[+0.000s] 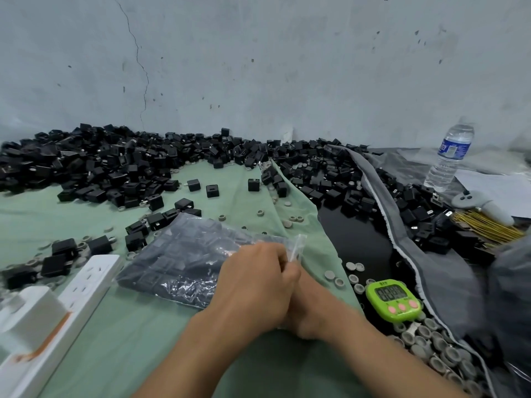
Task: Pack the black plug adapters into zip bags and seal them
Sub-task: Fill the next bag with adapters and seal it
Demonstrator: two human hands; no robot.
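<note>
A clear zip bag filled with black plug adapters lies flat on the green cloth in the middle. My left hand pinches the bag's open strip at its right end, fingers closed on the plastic. My right hand lies under and behind the left one, mostly hidden, and grips the same edge. A big heap of loose black plug adapters stretches along the wall, with more adapters on the right.
A white power strip lies at the left front. A green timer sits right of my hands among grey caps. A water bottle, a grey cloth and gold twist ties are at the right.
</note>
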